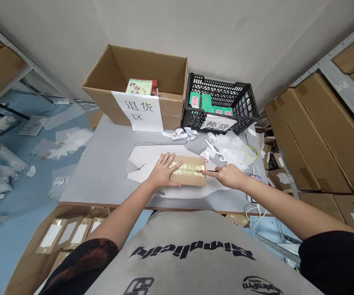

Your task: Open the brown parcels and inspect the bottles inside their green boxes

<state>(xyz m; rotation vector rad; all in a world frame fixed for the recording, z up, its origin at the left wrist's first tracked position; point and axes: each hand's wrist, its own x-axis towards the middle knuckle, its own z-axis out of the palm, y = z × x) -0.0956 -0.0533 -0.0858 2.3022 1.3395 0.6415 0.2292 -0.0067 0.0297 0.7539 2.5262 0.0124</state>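
Observation:
A small brown cardboard box (192, 179) lies on the table, with shiny yellowish tape (185, 167) running along its top seam. My left hand (163, 170) rests against the box's left end, its fingers spread and some of them lying over the top. At the right end, my right hand (227, 176) is closed with its index finger stretched towards the taped seam. A thin dark tool, partly hidden, shows along that finger. A spot of red is visible at the fingertip. Crumpled white paper sheets (140, 157) lie under the box.
Behind stand a large open carton (170, 112) with packages inside and a black plastic crate (192, 119) holding green boxes. Paper scraps (181, 134), clear plastic wrap (234, 149), a tape roll (253, 151) and a phone with white cable (255, 178) lie about. Stacked cartons (315, 131) stand right.

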